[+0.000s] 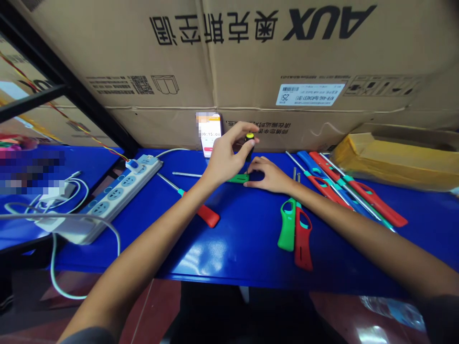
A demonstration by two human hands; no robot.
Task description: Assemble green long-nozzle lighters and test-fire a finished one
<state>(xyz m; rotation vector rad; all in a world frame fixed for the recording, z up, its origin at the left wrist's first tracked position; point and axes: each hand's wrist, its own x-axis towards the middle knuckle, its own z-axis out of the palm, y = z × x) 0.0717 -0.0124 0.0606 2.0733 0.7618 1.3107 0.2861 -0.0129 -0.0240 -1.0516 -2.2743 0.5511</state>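
My left hand (229, 150) is closed round the black handle of a small screwdriver (250, 137) with a yellow cap. It points down, its lower end near the handle of a green lighter (239, 178) lying on the blue table. The lighter's metal tube reaches left, partly hidden by my left forearm. My right hand (268, 174) pinches the right end of this lighter with thumb and fingers. A red lighter (208, 216) lies left of centre, partly behind my forearm. Near my right forearm are another green lighter (287, 229) and a red lighter (303, 243), side by side.
Several red, blue and green lighters (380, 203) lie at the right beside an open cardboard box (398, 157). A phone (210, 136) showing a timer leans on a large carton (236, 62). A power strip (114, 196) with cables lies at the left.
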